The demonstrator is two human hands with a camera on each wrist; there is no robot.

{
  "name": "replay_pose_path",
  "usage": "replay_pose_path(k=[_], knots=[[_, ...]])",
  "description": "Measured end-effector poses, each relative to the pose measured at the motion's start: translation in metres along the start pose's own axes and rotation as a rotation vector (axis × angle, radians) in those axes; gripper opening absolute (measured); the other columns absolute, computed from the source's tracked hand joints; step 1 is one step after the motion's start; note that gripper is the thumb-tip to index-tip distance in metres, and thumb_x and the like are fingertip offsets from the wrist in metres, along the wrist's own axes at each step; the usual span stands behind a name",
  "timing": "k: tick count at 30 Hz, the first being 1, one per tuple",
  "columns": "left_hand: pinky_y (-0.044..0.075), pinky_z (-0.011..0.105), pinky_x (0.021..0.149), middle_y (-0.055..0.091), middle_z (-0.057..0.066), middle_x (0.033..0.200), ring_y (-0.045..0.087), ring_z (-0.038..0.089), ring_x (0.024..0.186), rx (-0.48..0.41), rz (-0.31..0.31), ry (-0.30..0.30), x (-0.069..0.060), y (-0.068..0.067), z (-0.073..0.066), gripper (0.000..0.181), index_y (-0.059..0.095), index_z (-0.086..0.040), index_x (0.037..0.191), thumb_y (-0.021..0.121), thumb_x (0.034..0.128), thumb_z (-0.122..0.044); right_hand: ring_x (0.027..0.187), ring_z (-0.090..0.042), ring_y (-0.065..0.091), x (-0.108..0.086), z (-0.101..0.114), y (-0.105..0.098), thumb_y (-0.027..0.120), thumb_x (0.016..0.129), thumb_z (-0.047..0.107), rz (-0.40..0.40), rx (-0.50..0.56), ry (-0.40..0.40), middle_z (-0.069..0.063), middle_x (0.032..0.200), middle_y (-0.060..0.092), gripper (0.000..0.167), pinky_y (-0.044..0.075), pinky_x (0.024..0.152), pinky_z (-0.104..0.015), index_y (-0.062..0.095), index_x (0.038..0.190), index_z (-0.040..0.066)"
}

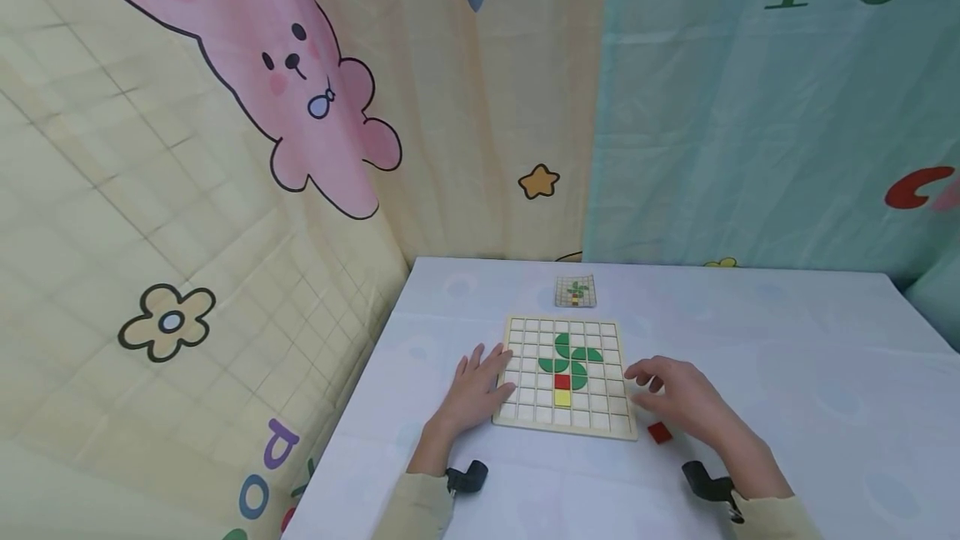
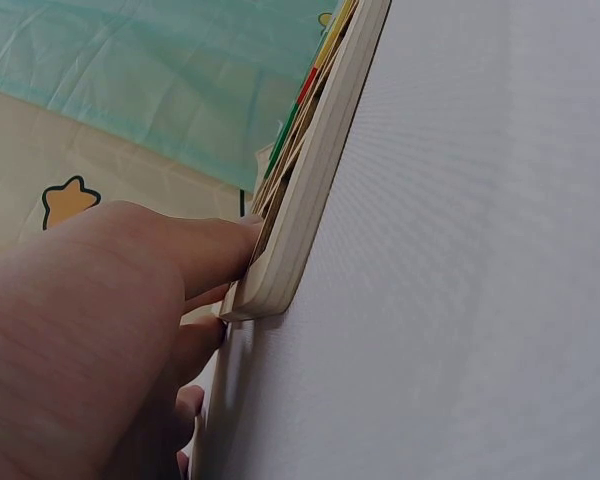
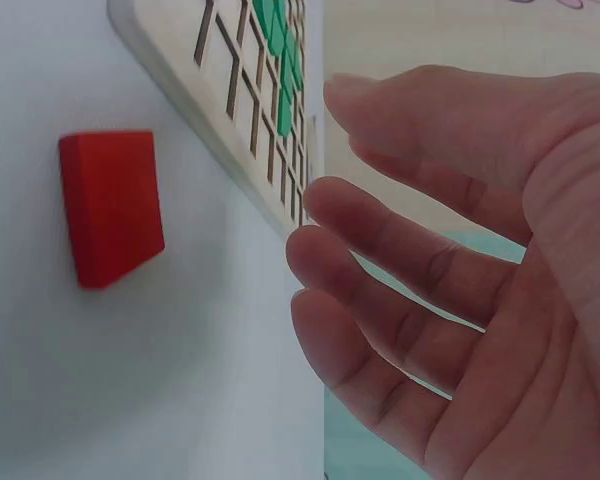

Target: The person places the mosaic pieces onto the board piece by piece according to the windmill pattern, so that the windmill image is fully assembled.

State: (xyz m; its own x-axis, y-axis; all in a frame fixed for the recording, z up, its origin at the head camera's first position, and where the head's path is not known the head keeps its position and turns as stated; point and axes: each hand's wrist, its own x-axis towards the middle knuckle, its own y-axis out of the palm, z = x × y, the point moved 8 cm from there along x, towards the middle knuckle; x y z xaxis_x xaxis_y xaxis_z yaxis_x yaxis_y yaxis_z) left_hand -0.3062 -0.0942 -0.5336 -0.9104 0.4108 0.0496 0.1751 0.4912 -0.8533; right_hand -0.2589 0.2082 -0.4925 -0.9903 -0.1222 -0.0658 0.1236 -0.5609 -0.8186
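A wooden grid board (image 1: pixel 525 417) lies on the table, bearing several green quarter-round pieces (image 1: pixel 578 375), a red square (image 1: pixel 562 382) and a yellow square (image 1: pixel 562 397). My left hand (image 1: pixel 471 394) touches the board's left side with thumb and fingers extended; in the left wrist view its thumb (image 2: pixel 215 245) rests at the rim. Beside the right edge hovers my right hand (image 1: pixel 678 394), fingers loosely bent and nothing between them. A loose red block (image 1: pixel 660 432) lies on the table below that hand, apart from the fingers in the right wrist view.
A small pattern card (image 1: pixel 575 291) lies behind the board, showing a similar green, red and yellow figure. The white-covered table (image 1: pixel 810 340) meets printed curtains (image 1: pixel 480 107) at the back and left. Each wrist wears a black camera mount (image 1: pixel 467 477).
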Motion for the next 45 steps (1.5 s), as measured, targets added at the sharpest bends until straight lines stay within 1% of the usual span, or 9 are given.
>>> replay_pose_path(k=[7,14,17,21,26,28,33,37,45], knots=[[0.005,0.058,0.121,0.026,0.002,0.165,0.007,0.032,0.154,0.033,0.01,-0.001,0.003,0.004,0.004,0.062,0.037,-0.018,0.158,0.053,0.103,-0.042,0.087,-0.016,0.058,-0.006,-0.011,-0.002,0.081,0.084,0.017,0.02,-0.023,0.0,0.004,0.097,0.066,0.028,0.052,0.069,-0.034,0.074,0.111,0.017],[0.004,0.057,0.121,0.025,0.001,0.165,0.006,0.031,0.154,0.025,0.01,-0.005,0.002,0.004,0.005,0.062,0.036,-0.02,0.158,0.052,0.103,-0.042,0.085,-0.016,0.057,-0.012,-0.022,-0.002,0.083,0.082,0.017,0.066,-0.003,0.014,0.005,0.092,0.064,0.026,0.051,0.069,-0.034,0.074,0.106,0.019],[0.004,0.056,0.121,0.025,0.0,0.165,0.005,0.03,0.154,0.025,0.014,-0.013,0.002,0.005,0.006,0.062,0.035,-0.021,0.158,0.052,0.1029,-0.043,0.085,-0.017,0.056,-0.014,-0.028,0.001,0.086,0.079,0.019,0.099,-0.012,0.028,0.005,0.091,0.063,0.028,0.051,0.07,-0.035,0.074,0.104,0.018],[0.004,0.056,0.121,0.025,-0.001,0.165,0.005,0.03,0.154,0.023,0.013,-0.016,0.001,0.006,0.007,0.061,0.036,-0.021,0.158,0.052,0.103,-0.043,0.086,-0.018,0.054,-0.018,-0.032,0.005,0.091,0.072,0.021,0.126,-0.016,0.038,0.005,0.091,0.062,0.034,0.051,0.073,-0.035,0.075,0.103,0.02],[0.005,0.057,0.121,0.026,-0.001,0.165,0.005,0.03,0.154,0.022,0.009,-0.015,0.001,0.005,0.005,0.061,0.037,-0.021,0.158,0.053,0.1029,-0.042,0.085,-0.019,0.052,-0.022,-0.034,0.007,0.093,0.068,0.016,0.145,-0.001,0.032,0.004,0.089,0.059,0.038,0.05,0.071,-0.034,0.074,0.1,0.023],[0.005,0.056,0.121,0.026,-0.001,0.165,0.005,0.029,0.154,0.023,0.007,-0.015,0.002,0.005,0.005,0.061,0.037,-0.022,0.158,0.053,0.1029,-0.042,0.085,-0.019,0.051,-0.023,-0.035,0.007,0.093,0.067,0.014,0.145,0.001,0.029,0.003,0.089,0.058,0.038,0.049,0.071,-0.034,0.074,0.098,0.024],[0.004,0.056,0.121,0.025,-0.002,0.165,0.005,0.028,0.154,0.021,0.008,-0.017,0.001,0.006,0.006,0.061,0.036,-0.022,0.158,0.052,0.103,-0.043,0.084,-0.02,0.05,-0.022,-0.038,0.011,0.093,0.066,0.01,0.149,0.009,0.052,0.002,0.086,0.056,0.036,0.048,0.071,-0.035,0.075,0.091,0.027],[0.004,0.056,0.121,0.025,-0.001,0.165,0.005,0.029,0.154,0.022,0.015,-0.021,0.0,0.007,0.007,0.061,0.036,-0.022,0.158,0.052,0.1029,-0.044,0.084,-0.019,0.05,-0.021,-0.041,0.015,0.093,0.066,0.009,0.15,0.007,0.061,0.002,0.086,0.055,0.033,0.047,0.071,-0.035,0.075,0.086,0.029],[0.005,0.057,0.121,0.026,-0.001,0.165,0.006,0.029,0.154,0.033,0.002,-0.014,0.002,0.007,0.007,0.061,0.036,-0.022,0.158,0.052,0.1031,-0.044,0.083,-0.019,0.05,-0.017,-0.04,0.015,0.092,0.068,0.01,0.117,-0.026,0.039,0.002,0.084,0.054,0.029,0.048,0.072,-0.036,0.07,0.08,0.025]])
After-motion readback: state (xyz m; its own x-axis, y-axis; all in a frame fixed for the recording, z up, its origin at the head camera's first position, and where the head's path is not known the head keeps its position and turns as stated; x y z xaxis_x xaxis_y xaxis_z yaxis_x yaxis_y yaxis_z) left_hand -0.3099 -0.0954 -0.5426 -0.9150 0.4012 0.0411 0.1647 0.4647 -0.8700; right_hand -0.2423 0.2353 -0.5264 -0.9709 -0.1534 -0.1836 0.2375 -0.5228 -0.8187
